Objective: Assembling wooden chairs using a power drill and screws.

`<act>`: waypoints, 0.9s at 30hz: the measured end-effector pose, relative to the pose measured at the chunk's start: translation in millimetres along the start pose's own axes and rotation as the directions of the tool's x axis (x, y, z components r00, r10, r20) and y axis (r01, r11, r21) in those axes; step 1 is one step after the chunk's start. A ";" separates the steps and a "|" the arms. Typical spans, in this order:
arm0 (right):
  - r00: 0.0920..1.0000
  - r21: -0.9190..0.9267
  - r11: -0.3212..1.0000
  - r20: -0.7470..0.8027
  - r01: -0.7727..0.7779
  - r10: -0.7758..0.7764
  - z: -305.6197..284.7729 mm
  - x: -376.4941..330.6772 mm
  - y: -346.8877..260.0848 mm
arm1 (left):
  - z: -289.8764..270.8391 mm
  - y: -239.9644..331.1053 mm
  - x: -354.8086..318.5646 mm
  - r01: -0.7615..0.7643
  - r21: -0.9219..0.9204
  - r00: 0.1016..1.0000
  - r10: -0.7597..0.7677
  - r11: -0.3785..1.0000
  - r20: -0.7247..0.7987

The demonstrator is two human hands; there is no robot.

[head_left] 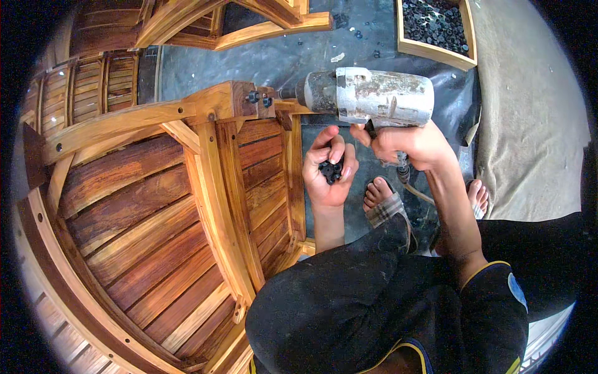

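Dark sleeve (494,305); right hand (408,143) round power drill (383,96); left hand (330,191) palm-up around black fasteners (330,171)

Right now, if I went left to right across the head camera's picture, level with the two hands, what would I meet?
Slatted wooden panel → left hand cupping small black fasteners → right hand gripping the corded power driver → beige cloth.

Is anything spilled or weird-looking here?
Yes, a little. Small dark bits lie on the bluish sheet outside the wooden box of black pieces, as if dropped. The power tool also has a scuffed, blotchy pale casing, perhaps from lots of use.
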State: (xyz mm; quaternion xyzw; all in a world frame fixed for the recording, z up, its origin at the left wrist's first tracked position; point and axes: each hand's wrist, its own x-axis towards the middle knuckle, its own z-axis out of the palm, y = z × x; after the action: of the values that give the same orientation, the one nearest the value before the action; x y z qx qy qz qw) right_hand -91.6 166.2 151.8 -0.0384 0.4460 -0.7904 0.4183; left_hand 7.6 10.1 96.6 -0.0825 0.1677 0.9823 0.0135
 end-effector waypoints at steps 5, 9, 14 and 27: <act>0.999 0.006 1.000 0.040 0.006 -0.006 -1.0 0.9 1.4 | 0.6 1.5 -2.2 -0.007 -0.013 0.999 0.007 1.000 -0.046; 1.000 0.002 1.000 0.018 0.020 -0.020 -0.8 0.0 0.0 | 1.2 1.0 -1.1 -0.003 -0.019 0.999 0.002 1.000 -0.046; 1.000 -0.013 1.000 0.014 0.024 -0.024 2.8 -0.3 -5.2 | -1.6 1.7 -1.1 -0.006 -0.010 1.000 0.006 1.000 -0.009; 0.999 -0.027 0.999 0.005 0.046 -0.046 1.6 0.6 -4.5 | -2.5 1.1 -4.5 0.020 -0.004 0.999 -0.020 1.000 -0.027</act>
State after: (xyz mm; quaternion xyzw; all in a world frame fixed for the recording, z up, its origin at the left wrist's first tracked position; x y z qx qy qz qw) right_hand -94.2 165.9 155.8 -0.0561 0.4545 -0.7937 0.4005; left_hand 12.3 8.2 95.3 -0.0974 0.1652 0.9812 0.0210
